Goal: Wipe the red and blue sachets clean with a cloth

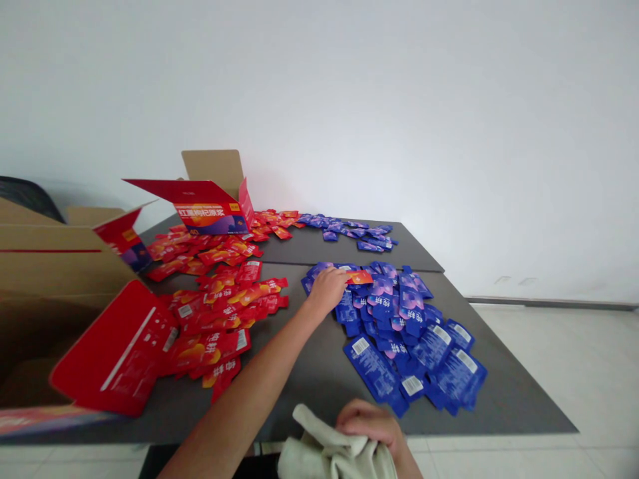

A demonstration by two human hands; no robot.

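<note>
My left hand (328, 291) reaches out over the heap of blue sachets (384, 303). Its fingers are closed on the near end of an orange-red sachet (360, 277), which sticks out to the right above the blue ones. Close to my body, my right hand (367, 424) is curled around a bunched pale-green cloth (332, 452), possibly part of a garment. A spread pile of red sachets (214, 319) lies left of my left forearm, many of them overlapping.
An open red carton (212, 218) stands at the back left among red sachets. Nearer, a large open carton (54, 279) has its red flap (117, 352) reaching over the table (309, 372). More blue sachets (375, 244) lie at the back, before a white wall (399, 113).
</note>
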